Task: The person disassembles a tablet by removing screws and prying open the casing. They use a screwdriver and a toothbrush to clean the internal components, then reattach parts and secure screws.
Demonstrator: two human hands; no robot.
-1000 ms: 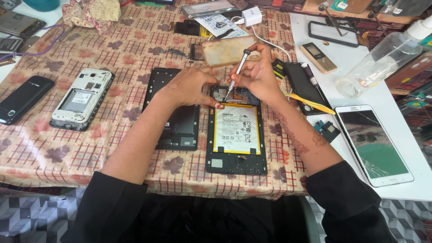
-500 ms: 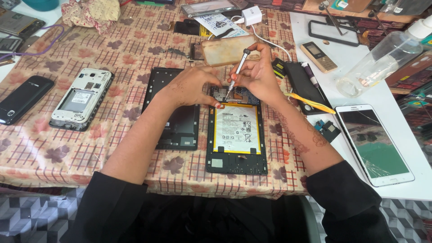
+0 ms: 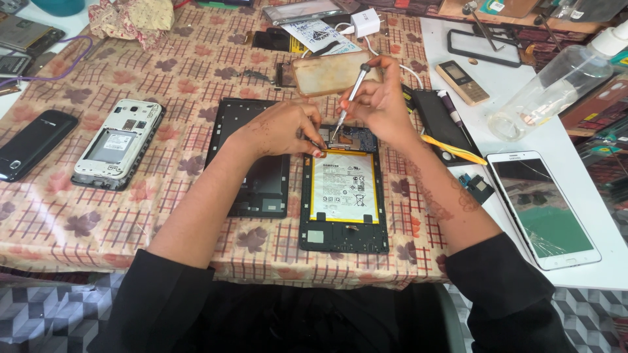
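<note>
An opened tablet (image 3: 344, 196) lies face down on the checked tablecloth, its white battery with yellow edging exposed. My right hand (image 3: 379, 101) grips a thin metal screwdriver (image 3: 348, 102), tip down on the circuit board at the tablet's top end. My left hand (image 3: 281, 127) rests at the tablet's top left corner and pinches a small dark tool, likely tweezers, against the board. The tablet's black back cover (image 3: 254, 157) lies just to the left, partly under my left forearm.
A white phone without its back (image 3: 118, 144) and a black phone (image 3: 33, 144) lie at left. At right are a cracked white tablet (image 3: 541, 208), a small keypad phone (image 3: 462, 82), a clear bottle (image 3: 553, 91) and a yellow pry tool (image 3: 451, 147). A clear phone case (image 3: 330, 72) sits behind my hands.
</note>
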